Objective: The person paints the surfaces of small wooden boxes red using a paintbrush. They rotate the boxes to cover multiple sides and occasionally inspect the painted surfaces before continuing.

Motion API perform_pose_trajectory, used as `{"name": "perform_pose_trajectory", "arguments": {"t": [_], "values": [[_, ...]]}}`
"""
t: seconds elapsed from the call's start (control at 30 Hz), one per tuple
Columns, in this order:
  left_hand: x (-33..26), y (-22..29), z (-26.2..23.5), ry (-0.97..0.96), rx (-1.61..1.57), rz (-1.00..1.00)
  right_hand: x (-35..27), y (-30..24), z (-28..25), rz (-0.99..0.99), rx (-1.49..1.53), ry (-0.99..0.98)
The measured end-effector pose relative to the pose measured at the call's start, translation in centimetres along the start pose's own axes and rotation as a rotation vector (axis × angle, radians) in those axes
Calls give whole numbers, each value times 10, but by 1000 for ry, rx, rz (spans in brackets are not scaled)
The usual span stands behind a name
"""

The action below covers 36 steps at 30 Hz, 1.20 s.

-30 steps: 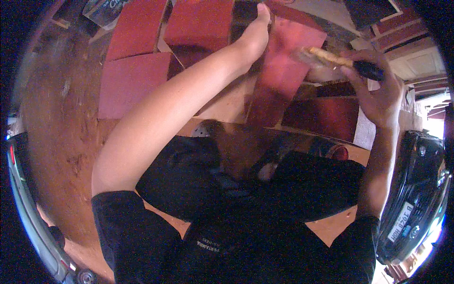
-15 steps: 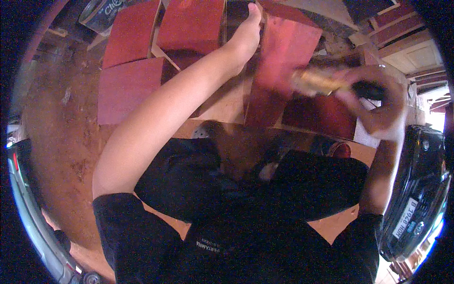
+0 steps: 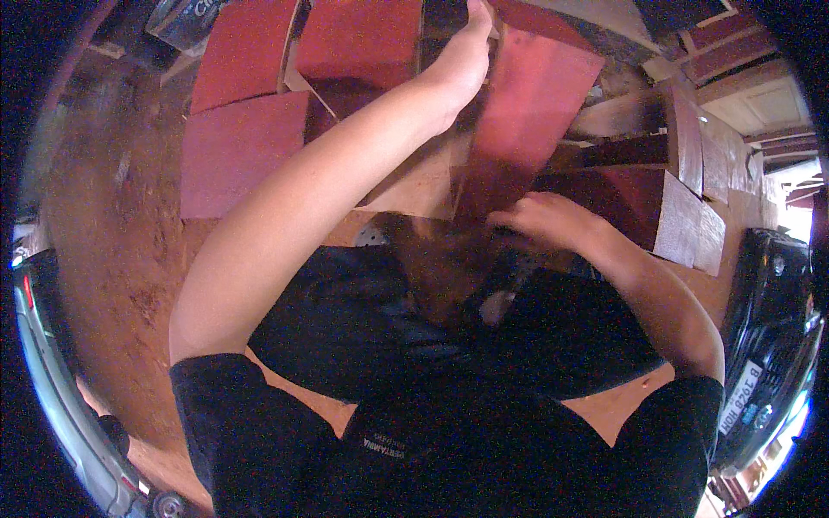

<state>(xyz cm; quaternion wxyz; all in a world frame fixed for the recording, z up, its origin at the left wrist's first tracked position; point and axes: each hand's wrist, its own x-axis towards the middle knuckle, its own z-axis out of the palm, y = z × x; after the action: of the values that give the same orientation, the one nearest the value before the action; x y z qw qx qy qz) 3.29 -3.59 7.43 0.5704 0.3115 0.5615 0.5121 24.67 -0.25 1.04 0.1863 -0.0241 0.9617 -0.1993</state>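
Observation:
My left hand (image 3: 462, 69) reaches far forward to the left edge of a tall red-painted wooden piece (image 3: 544, 95). Its thumb points away from me, while the other fingers are hidden, so its grip does not show. Low and nearer to me, my right hand (image 3: 544, 217) hovers over the area in front of my right knee, its fingers curled together. Whatever it may hold is lost in the dark, blurred patch below the fingers. A dark red wooden piece (image 3: 604, 194) lies just behind this hand.
More red boards (image 3: 358, 43) and a purplish-red panel (image 3: 246, 155) stand at the left front. Pale wood pieces (image 3: 691, 224) lie at the right. Brown ground (image 3: 112, 190) stretches leftward. A black car (image 3: 768, 328) stands at the right, a pale vehicle (image 3: 60, 388) at the left.
My right hand has swung left and toward me from the right side, where it held a blurred brush-like tool with a tan end. A reddish round container near my right knee is now hidden.

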Motion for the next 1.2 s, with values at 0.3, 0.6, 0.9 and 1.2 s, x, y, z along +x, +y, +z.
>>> {"name": "perform_pose_trajectory", "arguments": {"t": [0.3,0.6,0.9,1.2], "values": [[26,2,-11,7,-21,8,-7,-1,-61,201,-34,89],[32,-1,-20,-22,65,138,-70,-12,-141,338,-213,783],[25,-4,-26,-93,-22,128,-88,-24,-146,479,-181,1073],[13,2,-17,-7,42,-5,-38,-32,-115,-25,99,443]]}}
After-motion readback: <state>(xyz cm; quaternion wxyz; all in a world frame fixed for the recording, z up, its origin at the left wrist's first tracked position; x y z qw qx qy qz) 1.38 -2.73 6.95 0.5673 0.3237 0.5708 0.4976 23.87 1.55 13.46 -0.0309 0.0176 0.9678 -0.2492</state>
